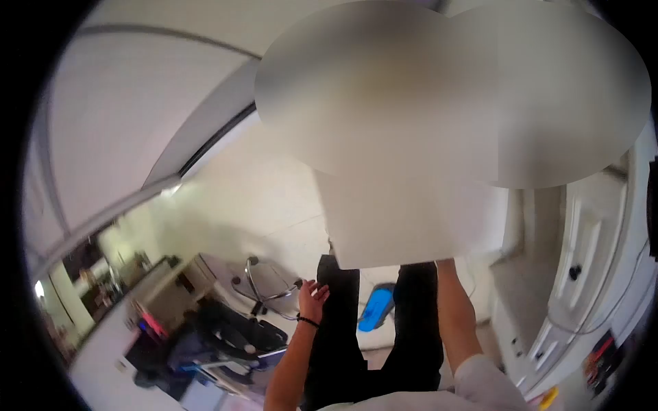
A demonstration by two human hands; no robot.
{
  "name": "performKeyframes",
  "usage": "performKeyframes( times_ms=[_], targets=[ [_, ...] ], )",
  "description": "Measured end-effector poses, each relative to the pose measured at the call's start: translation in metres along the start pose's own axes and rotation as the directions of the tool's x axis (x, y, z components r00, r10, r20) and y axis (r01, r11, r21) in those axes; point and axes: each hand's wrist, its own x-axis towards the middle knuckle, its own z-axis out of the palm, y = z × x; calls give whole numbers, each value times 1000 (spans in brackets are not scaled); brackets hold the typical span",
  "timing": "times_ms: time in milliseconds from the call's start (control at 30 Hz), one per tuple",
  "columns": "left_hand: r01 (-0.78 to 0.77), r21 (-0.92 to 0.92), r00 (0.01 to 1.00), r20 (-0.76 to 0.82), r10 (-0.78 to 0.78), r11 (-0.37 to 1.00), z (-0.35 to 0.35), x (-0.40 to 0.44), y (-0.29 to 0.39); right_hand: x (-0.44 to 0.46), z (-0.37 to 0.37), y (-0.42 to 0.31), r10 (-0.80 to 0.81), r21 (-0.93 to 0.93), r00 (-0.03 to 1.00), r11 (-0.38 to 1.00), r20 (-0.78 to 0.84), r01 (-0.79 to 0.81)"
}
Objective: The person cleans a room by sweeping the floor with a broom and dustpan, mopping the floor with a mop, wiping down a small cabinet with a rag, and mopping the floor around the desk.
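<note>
A large pale panel or box-like surface (411, 226) fills the space before my legs; its upper part is blurred out. My left hand (314, 294), with a dark band at its wrist, hangs beside my left leg. Its fingers are loosely bent and apart, holding nothing. The chrome legs of a swivel chair (271, 294) are just left of that hand. My right forearm (455, 308) reaches up to the lower edge of the pale surface, which hides the right hand. Whether that hand grips the surface cannot be seen.
Between my legs a blue, flat, shoe-like object (376, 308) lies on the pale floor (274, 185). White cabinet fronts (586, 253) with dark knobs stand on the right, beside a hanging cable. At lower left are a cluttered counter (130, 291) and dark piled items (205, 339).
</note>
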Motion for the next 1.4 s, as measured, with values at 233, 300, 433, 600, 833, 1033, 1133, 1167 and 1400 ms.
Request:
performKeyframes(
  times_ms=[233, 300, 433, 600, 833, 1033, 1133, 1167, 1400],
  targets=[
    [-10, -346, 994, -105, -28, 938, -153, -70, 37, -100, -149, -58, 443, -23, 810, 882, 383, -471],
    [-33, -486, 992, -119, -29, 873, -199, -75, 36, -117, -178, -106, 513, -698, 705, 715, 490, -35],
    [18, -541, 1000, 20, -9, 841, -282, -90, 91, -98, -193, -173, 805, -545, 561, 564, 194, -621],
    [32, -682, 999, 11, -34, 730, -340, -65, 154, -49, -54, -383, 214, -534, 539, -86, 815, 841],
    [-97, -883, 992, -51, 113, 459, -442, -5, 342, -190, 303, -797, -20, -99, 548, 978, 836, 186],
    [-593, -377, 799, -388, 461, 711, -566, 35, 445, -199, 501, -936, 16, -180, 391, 905, 920, 385],
    [-605, -270, 714, -600, 361, 749, -635, 70, 466, -184, 614, -990, 229, -308, 328, 927, 916, 214],
    [-571, -311, 728, -619, 294, 759, -663, 72, 475, -181, 652, -1005, 253, -293, 270, 949, 929, 117],
    [-241, -954, 948, -270, 166, -177, -823, 74, 614, -397, 855, -1192, 53, 19, -106, 810, 993, 586]
  ],
)
